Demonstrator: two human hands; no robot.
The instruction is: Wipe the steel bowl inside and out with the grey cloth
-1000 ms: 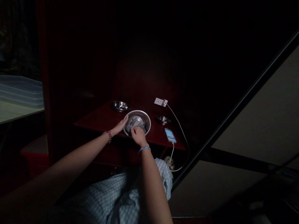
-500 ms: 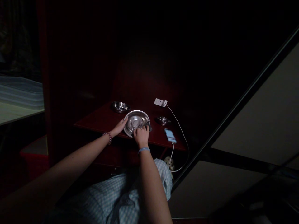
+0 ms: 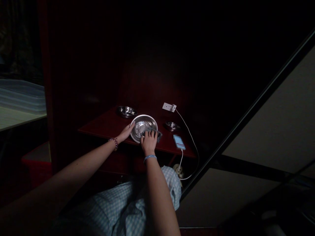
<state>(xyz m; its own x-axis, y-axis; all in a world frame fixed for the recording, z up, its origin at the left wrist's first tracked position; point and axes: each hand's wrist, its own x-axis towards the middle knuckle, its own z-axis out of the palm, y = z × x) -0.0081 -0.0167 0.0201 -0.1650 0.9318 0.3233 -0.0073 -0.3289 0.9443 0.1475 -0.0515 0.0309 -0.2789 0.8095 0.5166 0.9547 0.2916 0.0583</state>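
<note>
- dim scene: a shiny steel bowl (image 3: 141,127) sits at the front edge of a dark red shelf (image 3: 105,126), its open, round mouth tipped toward the viewer.
- the left hand (image 3: 125,132) grips the bowl's left rim, thumb laid along the rim; its other fingers are hidden behind the bowl, so their spread cannot be told.
- the right hand (image 3: 149,141) is at the bowl's near right side, fingers bent and slightly parted, holding a grey cloth (image 3: 159,135) against the metal.
- the cloth lies just beyond and beneath those fingertips; its longer line runs sideways, from inside the bowl out past the right rim.
- the right hand is the nearer to the cloth; the left is across the bowl from it.
- a second bowl (image 3: 126,112) stands behind, to the left; a smaller dish (image 3: 172,126) and a blurred-out phone (image 3: 179,142) lie apart, to the right.
</note>
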